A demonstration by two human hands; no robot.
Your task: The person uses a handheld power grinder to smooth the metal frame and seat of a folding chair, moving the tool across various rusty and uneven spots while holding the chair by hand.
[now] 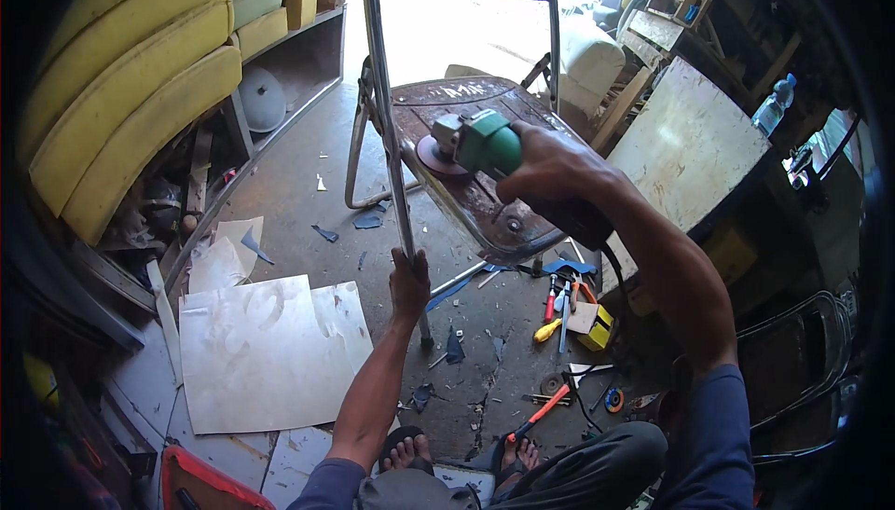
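A folding metal chair (466, 109) with a worn brown seat and a dark backrest stands in front of me. My right hand (541, 160) holds a green angle grinder (491, 142). The grinder's disc (435, 160) is over the front-left part of the seat, close to the chair's upright steel tube (397, 202); I cannot tell whether it touches. My left hand (409, 277) is closed round the lower part of that tube.
Yellow cushions (130, 114) are stacked in shelving at left. Pale sheets (247, 356) lie on the floor, with several hand tools (569, 314) and a hammer (550, 407) at right. A pale board (690, 146) leans at right beside a plastic bottle (774, 104).
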